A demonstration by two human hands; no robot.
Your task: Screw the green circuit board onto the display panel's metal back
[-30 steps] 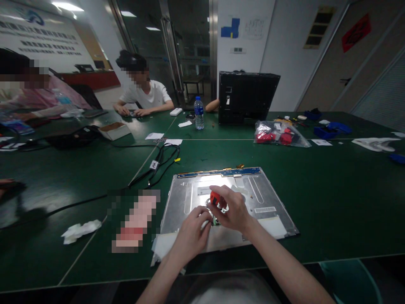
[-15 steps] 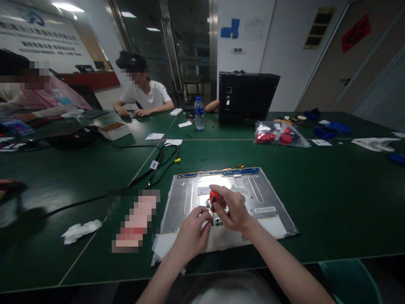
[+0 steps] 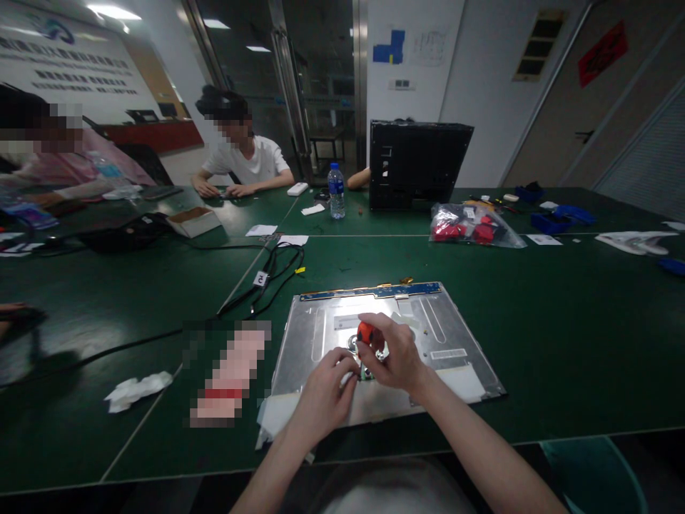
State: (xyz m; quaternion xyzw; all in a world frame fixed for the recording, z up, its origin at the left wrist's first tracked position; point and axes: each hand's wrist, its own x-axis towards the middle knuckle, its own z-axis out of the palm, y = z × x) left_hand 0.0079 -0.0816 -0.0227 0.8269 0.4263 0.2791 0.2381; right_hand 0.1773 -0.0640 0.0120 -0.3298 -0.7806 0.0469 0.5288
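Note:
My right hand [image 3: 397, 355] grips the red and black handle of a screwdriver [image 3: 365, 333], which stands roughly upright. Its tip is over a small green circuit board [image 3: 366, 374] near the middle of a silver metal display panel [image 3: 460, 335]. Beside that board, my left hand [image 3: 327, 385] has its thumb and fingertips drawn together near the screwdriver's lower end. Whatever is between those fingertips is too small to make out. A long blue circuit strip [image 3: 417, 289] runs along the panel's far edge.
Black cables [image 3: 267, 278] lie left of the panel, with crumpled tissue [image 3: 138, 390] nearer me. Farther back stand a water bottle [image 3: 337, 191], a black monitor [image 3: 417, 164] and a bag of red items [image 3: 471, 227]. Other people [image 3: 249, 160] sit across the green table [image 3: 561, 321].
My right fingers have shifted slightly around the screwdriver handle, and the handle has moved a little to the right. My left hand stays in place.

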